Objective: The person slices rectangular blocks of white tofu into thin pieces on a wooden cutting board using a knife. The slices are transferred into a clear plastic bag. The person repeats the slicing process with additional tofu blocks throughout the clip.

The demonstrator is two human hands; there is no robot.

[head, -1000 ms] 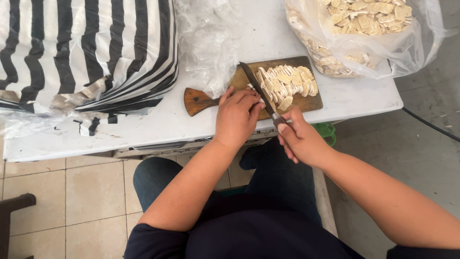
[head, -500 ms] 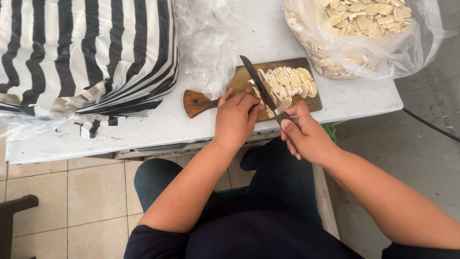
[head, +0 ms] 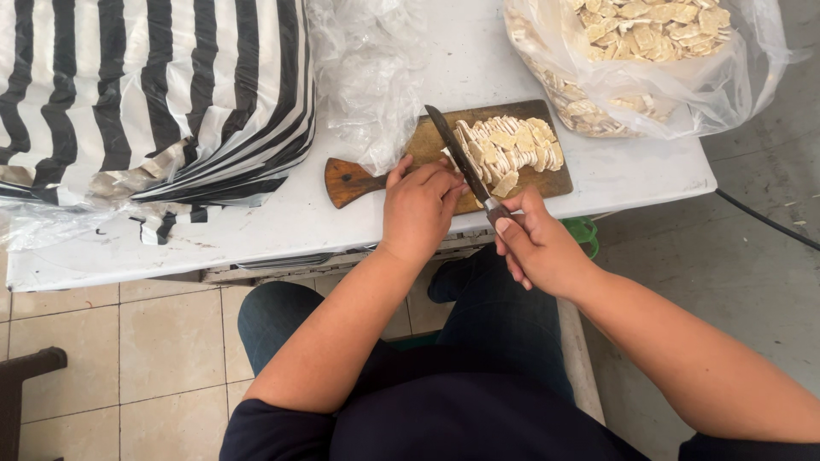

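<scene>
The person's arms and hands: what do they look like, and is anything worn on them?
Both forearms are bare. The left hand and right hand wear no gloves; no rings or watch show. Dark navy short sleeves end near the elbows.

The left hand (head: 420, 205) covers the near part of the wooden cutting board (head: 530, 175), so what lies under its fingers (head: 446, 181) is not seen. The knife (head: 461, 162) handle is hidden inside the right hand (head: 538, 243). The clear bag of pale slices (head: 636, 64) and the striped bag (head: 145, 94) are cut off by the top edge. A dark object (head: 26, 384) is cut off at the left edge.
</scene>
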